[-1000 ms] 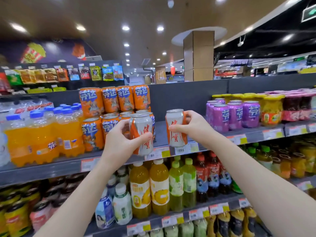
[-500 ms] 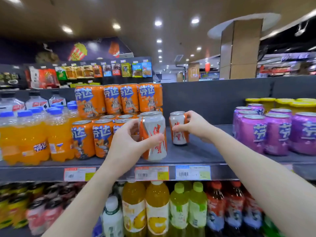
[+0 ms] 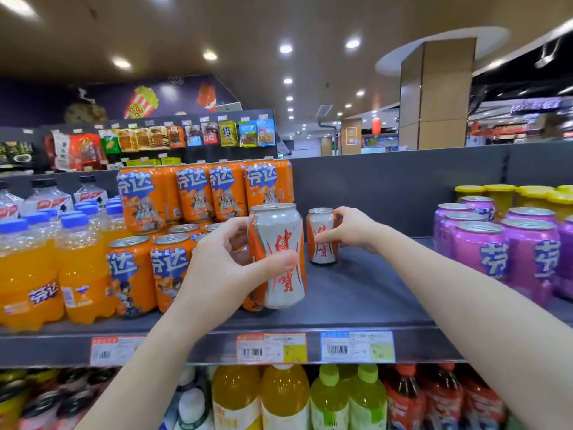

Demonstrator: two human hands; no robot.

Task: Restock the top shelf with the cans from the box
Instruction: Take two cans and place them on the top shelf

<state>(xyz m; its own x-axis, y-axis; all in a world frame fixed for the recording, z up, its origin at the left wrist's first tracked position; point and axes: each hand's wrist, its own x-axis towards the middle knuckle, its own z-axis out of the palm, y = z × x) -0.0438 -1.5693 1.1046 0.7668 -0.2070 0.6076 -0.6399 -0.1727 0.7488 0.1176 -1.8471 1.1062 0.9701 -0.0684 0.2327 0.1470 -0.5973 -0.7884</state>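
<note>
My left hand (image 3: 228, 268) grips a silver-and-orange can (image 3: 279, 259) with red characters, upright over the front part of the top shelf (image 3: 356, 302); whether its base touches the shelf I cannot tell. My right hand (image 3: 350, 229) is wrapped around a second, matching can (image 3: 321, 240) that stands upright further back on the same shelf, near the grey back panel. The box is out of sight.
Stacked orange cans (image 3: 173, 231) and orange soda bottles (image 3: 40, 274) fill the shelf to the left. Purple cans (image 3: 502, 249) and yellow-lidded jars (image 3: 527, 193) stand on the right. Price tags (image 3: 271, 347) line the shelf edge, with bottles (image 3: 285, 398) on the shelf below.
Both hands moved forward over the top shelf. The right-hand can went from in front of the shelf edge to standing deep on the shelf; the left-hand can came in over the front.
</note>
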